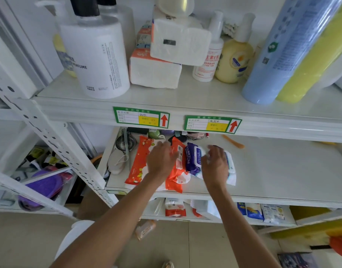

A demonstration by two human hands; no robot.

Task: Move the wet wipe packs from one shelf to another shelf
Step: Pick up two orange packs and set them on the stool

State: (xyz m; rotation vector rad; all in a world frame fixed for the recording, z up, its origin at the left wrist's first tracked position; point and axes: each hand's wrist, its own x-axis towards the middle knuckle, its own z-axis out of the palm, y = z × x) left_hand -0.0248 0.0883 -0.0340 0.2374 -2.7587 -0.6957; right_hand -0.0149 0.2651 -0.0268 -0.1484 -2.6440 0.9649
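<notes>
On the middle shelf (272, 171), under the two green price tags (141, 117), a row of wipe packs lay side by side. Left of the row sat a hairbrush (125, 138). The left hand (162, 161) rested flat, fingers spread, on the orange packs (139, 161). Next came the purple pack (192, 158). The right hand (216, 164) curled over the white pack (231, 167) at the row's right end; whether it was gripping, I could not tell.

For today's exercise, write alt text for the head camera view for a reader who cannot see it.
Two bare hands, left hand and right hand, press on wet wipe packs: orange packs, a purple pack and a white pack on the middle shelf. The upper shelf holds bottles and tissues.
</notes>
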